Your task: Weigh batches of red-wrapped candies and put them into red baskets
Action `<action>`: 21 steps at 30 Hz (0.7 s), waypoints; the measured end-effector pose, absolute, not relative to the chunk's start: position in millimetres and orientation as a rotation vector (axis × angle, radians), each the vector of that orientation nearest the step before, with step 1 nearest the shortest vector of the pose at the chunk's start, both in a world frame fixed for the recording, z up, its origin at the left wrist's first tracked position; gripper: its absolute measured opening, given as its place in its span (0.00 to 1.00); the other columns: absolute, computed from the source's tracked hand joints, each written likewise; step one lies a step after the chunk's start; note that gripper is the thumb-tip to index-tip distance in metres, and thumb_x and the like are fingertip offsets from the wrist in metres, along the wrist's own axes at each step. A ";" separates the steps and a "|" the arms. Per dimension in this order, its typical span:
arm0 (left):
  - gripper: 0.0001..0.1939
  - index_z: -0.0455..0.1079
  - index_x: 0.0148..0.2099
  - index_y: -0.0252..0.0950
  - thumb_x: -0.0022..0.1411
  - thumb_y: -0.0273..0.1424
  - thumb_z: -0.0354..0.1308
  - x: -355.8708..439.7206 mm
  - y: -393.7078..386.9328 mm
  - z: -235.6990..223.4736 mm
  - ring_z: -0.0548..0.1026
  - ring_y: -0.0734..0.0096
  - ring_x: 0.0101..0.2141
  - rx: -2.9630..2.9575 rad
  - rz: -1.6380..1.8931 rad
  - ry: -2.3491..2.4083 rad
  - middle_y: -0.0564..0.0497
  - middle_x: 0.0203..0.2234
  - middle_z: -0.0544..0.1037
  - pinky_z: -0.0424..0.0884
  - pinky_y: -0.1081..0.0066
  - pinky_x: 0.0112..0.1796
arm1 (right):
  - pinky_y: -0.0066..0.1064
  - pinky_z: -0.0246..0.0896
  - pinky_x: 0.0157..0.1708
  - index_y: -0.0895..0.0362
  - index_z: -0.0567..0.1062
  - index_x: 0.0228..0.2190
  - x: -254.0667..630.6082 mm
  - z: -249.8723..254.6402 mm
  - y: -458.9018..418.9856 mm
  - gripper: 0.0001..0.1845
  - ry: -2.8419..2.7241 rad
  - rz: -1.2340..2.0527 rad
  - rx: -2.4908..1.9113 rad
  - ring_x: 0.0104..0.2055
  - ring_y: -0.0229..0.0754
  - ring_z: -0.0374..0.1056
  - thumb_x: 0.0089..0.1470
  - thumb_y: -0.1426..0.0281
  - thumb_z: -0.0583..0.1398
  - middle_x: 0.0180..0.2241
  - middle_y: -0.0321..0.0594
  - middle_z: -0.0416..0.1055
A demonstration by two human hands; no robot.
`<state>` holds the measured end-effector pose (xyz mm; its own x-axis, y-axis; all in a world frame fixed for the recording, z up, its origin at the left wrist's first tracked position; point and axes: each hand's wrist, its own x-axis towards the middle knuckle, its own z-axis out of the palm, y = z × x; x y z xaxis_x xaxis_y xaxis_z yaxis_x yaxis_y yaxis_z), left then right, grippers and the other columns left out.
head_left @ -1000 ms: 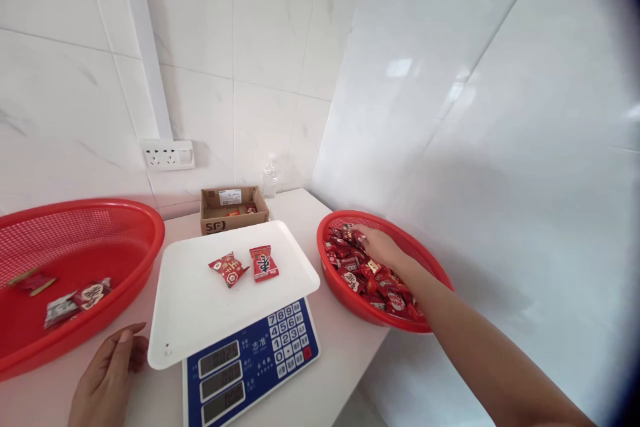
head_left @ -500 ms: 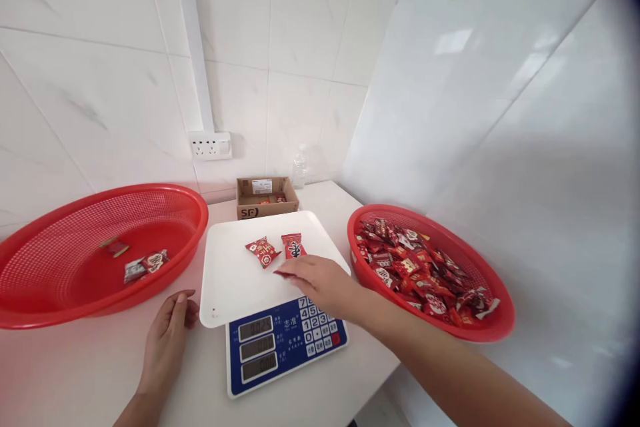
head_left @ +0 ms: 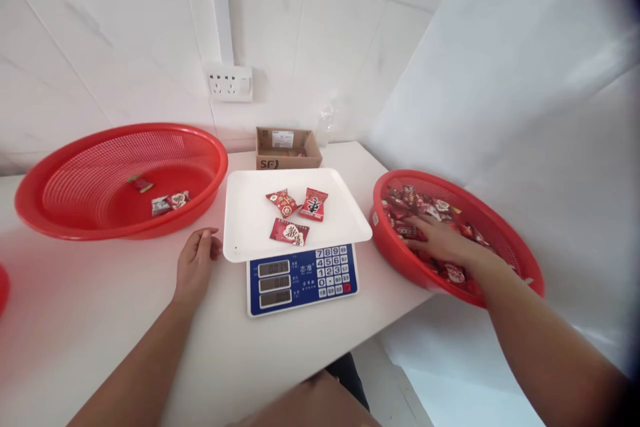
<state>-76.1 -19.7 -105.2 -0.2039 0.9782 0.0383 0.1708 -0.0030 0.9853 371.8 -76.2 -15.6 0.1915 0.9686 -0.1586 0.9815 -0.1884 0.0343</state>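
My right hand [head_left: 440, 241] reaches into the right red basket [head_left: 520, 265], its fingers spread over a heap of wrapped candies [head_left: 407, 197]. My left hand [head_left: 195, 260] rests on the table left of the scale, fingers curled in, with nothing visible in them. Between the hands stands a blue digital scale [head_left: 305, 303] with a white weighing tray [head_left: 250, 213]. Three separate packets lie on the tray: a red star-patterned candy [head_left: 283, 201], a red candy with a black character [head_left: 313, 204] and a dark red candy [head_left: 290, 232].
At left is another red basket [head_left: 55, 210] with a few candies [head_left: 170, 203] inside. Behind the tray stand a small cardboard box [head_left: 289, 161] and a clear plastic bottle [head_left: 326, 125], near the tiled wall. The table's front edge [head_left: 345, 353] runs diagonally on the right.
My right hand has moved from over the tray to the right basket. A third, dark red candy now shows on the tray. The view has tilted down; my left hand stays beside the scale.
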 end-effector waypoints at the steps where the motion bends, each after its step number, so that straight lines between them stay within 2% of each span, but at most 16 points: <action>1: 0.18 0.66 0.40 0.38 0.59 0.46 0.47 -75.9 -20.0 -105.2 0.67 0.73 0.26 1.247 1.295 1.482 0.53 0.25 0.70 0.64 0.73 0.27 | 0.39 0.61 0.47 0.60 0.67 0.51 377.3 -19.6 -78.5 0.27 1.881 -0.187 2.317 0.51 0.54 0.64 0.49 0.64 0.58 0.54 0.53 0.61; 5: 0.17 0.66 0.40 0.38 0.60 0.45 0.46 -75.4 -21.3 -104.3 0.67 0.73 0.26 1.243 1.287 1.490 0.53 0.25 0.69 0.64 0.73 0.26 | 0.40 0.60 0.45 0.59 0.68 0.49 381.6 -20.2 -82.5 0.22 1.807 -0.250 2.371 0.49 0.55 0.65 0.51 0.69 0.54 0.53 0.52 0.62; 8: 0.17 0.66 0.39 0.38 0.59 0.45 0.46 -75.1 -21.9 -103.8 0.67 0.73 0.26 1.242 1.283 1.489 0.53 0.25 0.69 0.64 0.74 0.26 | 0.39 0.60 0.41 0.55 0.72 0.39 377.8 -11.2 -83.7 0.14 1.737 -0.207 2.522 0.44 0.54 0.67 0.53 0.70 0.51 0.46 0.47 0.70; 11: 0.17 0.66 0.39 0.38 0.59 0.45 0.46 -75.2 -22.0 -103.8 0.67 0.74 0.26 1.243 1.280 1.486 0.53 0.25 0.69 0.64 0.74 0.27 | 0.39 0.60 0.36 0.53 0.71 0.33 375.0 -1.9 -86.4 0.11 1.702 -0.091 2.676 0.40 0.53 0.68 0.53 0.70 0.50 0.39 0.46 0.72; 14: 0.17 0.66 0.40 0.38 0.59 0.45 0.46 -75.8 -22.0 -104.1 0.67 0.73 0.26 1.254 1.276 1.492 0.53 0.25 0.69 0.64 0.74 0.27 | 0.39 0.59 0.38 0.55 0.71 0.34 367.9 7.7 -88.7 0.10 1.838 0.117 2.782 0.42 0.52 0.66 0.52 0.71 0.50 0.42 0.48 0.70; 17: 0.17 0.66 0.40 0.38 0.59 0.45 0.46 -76.2 -22.1 -104.4 0.67 0.73 0.26 1.259 1.266 1.498 0.53 0.25 0.69 0.64 0.73 0.27 | 0.38 0.58 0.43 0.54 0.71 0.36 346.4 18.3 -87.4 0.10 2.090 0.263 2.891 0.44 0.49 0.66 0.53 0.69 0.52 0.41 0.46 0.70; 21: 0.17 0.66 0.40 0.39 0.59 0.46 0.47 -76.6 -21.8 -105.3 0.67 0.73 0.26 1.257 1.276 1.487 0.53 0.25 0.70 0.65 0.73 0.27 | 0.37 0.61 0.43 0.53 0.71 0.36 292.7 23.2 -78.4 0.09 2.532 0.128 2.833 0.42 0.45 0.67 0.54 0.66 0.54 0.39 0.41 0.72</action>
